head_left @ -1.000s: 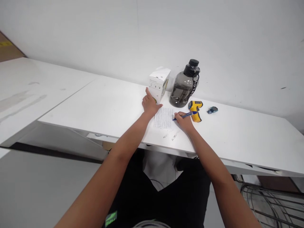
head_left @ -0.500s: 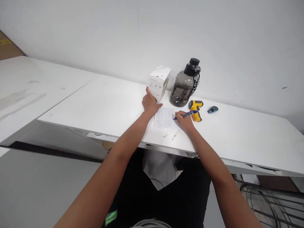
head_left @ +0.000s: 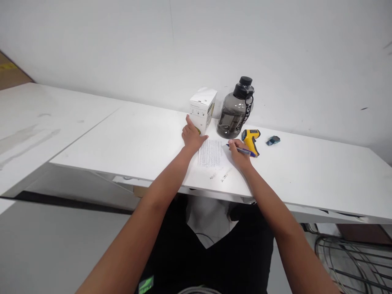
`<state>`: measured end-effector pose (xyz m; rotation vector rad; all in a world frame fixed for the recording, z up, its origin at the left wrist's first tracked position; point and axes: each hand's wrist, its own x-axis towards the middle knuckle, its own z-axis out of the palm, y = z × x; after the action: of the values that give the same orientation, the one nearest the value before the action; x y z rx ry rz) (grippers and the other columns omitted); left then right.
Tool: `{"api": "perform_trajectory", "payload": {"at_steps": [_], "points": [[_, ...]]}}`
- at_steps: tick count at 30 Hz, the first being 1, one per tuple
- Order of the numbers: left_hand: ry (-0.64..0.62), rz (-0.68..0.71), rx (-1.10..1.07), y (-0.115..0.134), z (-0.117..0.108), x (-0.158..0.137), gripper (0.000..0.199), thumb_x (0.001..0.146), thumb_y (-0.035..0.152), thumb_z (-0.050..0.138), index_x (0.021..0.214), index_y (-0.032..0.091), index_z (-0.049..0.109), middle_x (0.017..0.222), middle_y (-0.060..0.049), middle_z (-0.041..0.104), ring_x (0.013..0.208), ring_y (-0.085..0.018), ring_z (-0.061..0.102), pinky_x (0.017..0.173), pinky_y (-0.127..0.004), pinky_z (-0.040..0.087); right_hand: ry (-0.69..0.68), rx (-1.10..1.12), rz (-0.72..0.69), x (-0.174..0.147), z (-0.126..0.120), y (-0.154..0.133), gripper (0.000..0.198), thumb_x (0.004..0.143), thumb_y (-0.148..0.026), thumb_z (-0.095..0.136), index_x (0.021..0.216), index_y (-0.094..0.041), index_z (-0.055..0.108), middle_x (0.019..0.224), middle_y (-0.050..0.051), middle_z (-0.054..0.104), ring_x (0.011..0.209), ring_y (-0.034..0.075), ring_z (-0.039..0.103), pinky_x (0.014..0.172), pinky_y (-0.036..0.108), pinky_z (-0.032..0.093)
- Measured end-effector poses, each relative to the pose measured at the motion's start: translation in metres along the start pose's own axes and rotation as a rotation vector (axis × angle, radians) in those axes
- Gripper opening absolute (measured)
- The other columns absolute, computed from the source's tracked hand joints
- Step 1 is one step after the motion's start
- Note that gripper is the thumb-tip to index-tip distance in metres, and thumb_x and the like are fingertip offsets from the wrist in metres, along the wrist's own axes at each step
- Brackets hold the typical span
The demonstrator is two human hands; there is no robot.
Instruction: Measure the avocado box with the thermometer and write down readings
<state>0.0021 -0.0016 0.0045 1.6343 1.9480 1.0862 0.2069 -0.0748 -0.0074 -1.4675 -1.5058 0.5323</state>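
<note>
My right hand is closed around a blue pen, its tip pointing left near the right edge of a handwritten sheet of paper. Small dense writing covers the sheet, which lies on the white table. My left hand rests beyond the sheet's upper left corner, thumb stretched toward the paper and fingers apart. Its index finger points up along the left side of a white box, touching or very close to it. I cannot tell how firmly the hand presses there.
Behind the pen hand stands a dark, see-through water jug. A yellow infrared thermometer lies beside that hand, with a small blue-grey object further right. Dark marks show on the white table. A wire rack stands low at right.
The pen has tipped: its back end is lower and its tip has risen and shifted slightly right. My left hand has stayed beside the box. The whole view has shifted a little.
</note>
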Motion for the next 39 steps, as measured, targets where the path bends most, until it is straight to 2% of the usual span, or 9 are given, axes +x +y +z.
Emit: {"api": "perform_trajectory", "payload": {"at_steps": [2,4,7,10,12,20,26,33,39], "points": [[-0.007,0.007,0.005,0.0,-0.001,0.0,0.133,0.071,0.027,0.091,0.17,0.023,0.003,0.16,-0.022,0.05,0.156,-0.042,0.04,0.13,-0.062,0.031,0.041,-0.046,-0.104,0.003,0.0,0.005,0.038,0.094,-0.06,0.06,0.102,-0.023,0.07,0.101,0.01,0.071,0.093,0.026,0.064,0.09,0.042,0.052],[-0.011,0.014,0.014,0.0,-0.001,0.0,0.133,0.072,0.028,0.091,0.17,0.021,0.002,0.16,-0.023,0.049,0.156,-0.043,0.039,0.13,-0.061,0.032,0.034,-0.107,-0.177,0.005,0.0,0.012,0.034,0.094,-0.05,0.063,0.113,-0.023,0.071,0.112,0.011,0.069,0.09,0.025,0.063,0.09,0.042,0.053],[-0.012,0.023,0.02,0.0,-0.001,0.0,0.132,0.073,0.031,0.09,0.17,0.02,0.0,0.161,-0.025,0.048,0.158,-0.044,0.037,0.129,-0.06,0.033,-0.004,-0.194,-0.187,0.009,-0.001,0.023,0.03,0.096,-0.034,0.056,0.12,-0.025,0.071,0.117,0.011,0.066,0.087,0.023,0.062,0.086,0.041,0.054],[-0.007,0.021,0.023,0.0,0.0,0.0,0.128,0.076,0.035,0.088,0.169,0.019,0.001,0.163,-0.026,0.046,0.159,-0.043,0.035,0.13,-0.059,0.031,-0.013,-0.26,-0.17,0.012,-0.003,0.03,0.037,0.093,-0.019,0.048,0.119,-0.023,0.074,0.116,0.013,0.066,0.098,0.027,0.064,0.086,0.042,0.054],[0.002,0.011,0.022,0.0,0.0,0.0,0.123,0.079,0.036,0.086,0.169,0.018,0.004,0.164,-0.026,0.044,0.16,-0.042,0.035,0.131,-0.057,0.03,-0.012,-0.283,-0.154,0.013,-0.004,0.033,0.039,0.09,-0.016,0.048,0.117,-0.021,0.076,0.112,0.014,0.067,0.1,0.029,0.065,0.087,0.044,0.054],[0.024,0.006,0.01,-0.001,0.001,0.001,0.117,0.079,0.033,0.085,0.167,0.018,0.009,0.164,-0.025,0.043,0.158,-0.042,0.036,0.13,-0.058,0.03,-0.015,-0.313,-0.004,0.012,-0.005,0.021,0.04,0.094,-0.027,0.056,0.126,-0.023,0.079,0.094,0.008,0.073,0.087,0.026,0.064,0.084,0.04,0.053],[0.047,0.021,-0.025,-0.005,0.004,0.004,0.116,0.077,0.031,0.088,0.165,0.019,0.013,0.159,-0.026,0.048,0.155,-0.044,0.041,0.129,-0.062,0.031,-0.042,-0.369,0.127,0.01,-0.006,0.007,0.045,0.1,-0.034,0.054,0.137,-0.022,0.076,0.073,0.002,0.067,0.078,0.022,0.062,0.074,0.034,0.048],[0.033,0.023,-0.07,-0.007,0.005,0.005,0.118,0.076,0.03,0.088,0.166,0.019,0.011,0.157,-0.027,0.05,0.153,-0.045,0.045,0.127,-0.067,0.03,-0.045,-0.377,0.144,0.008,-0.007,0.003,0.045,0.101,-0.038,0.054,0.138,-0.022,0.076,0.068,0.0,0.063,0.073,0.021,0.06,0.071,0.032,0.046],[0.046,0.024,-0.162,-0.01,0.004,0.007,0.118,0.073,0.025,0.088,0.165,0.021,0.015,0.158,-0.026,0.05,0.152,-0.045,0.047,0.127,-0.069,0.03,-0.038,-0.378,0.166,0.009,-0.008,0.003,0.043,0.101,-0.042,0.057,0.134,-0.024,0.078,0.075,0.003,0.07,0.08,0.022,0.065,0.073,0.033,0.048]]}}
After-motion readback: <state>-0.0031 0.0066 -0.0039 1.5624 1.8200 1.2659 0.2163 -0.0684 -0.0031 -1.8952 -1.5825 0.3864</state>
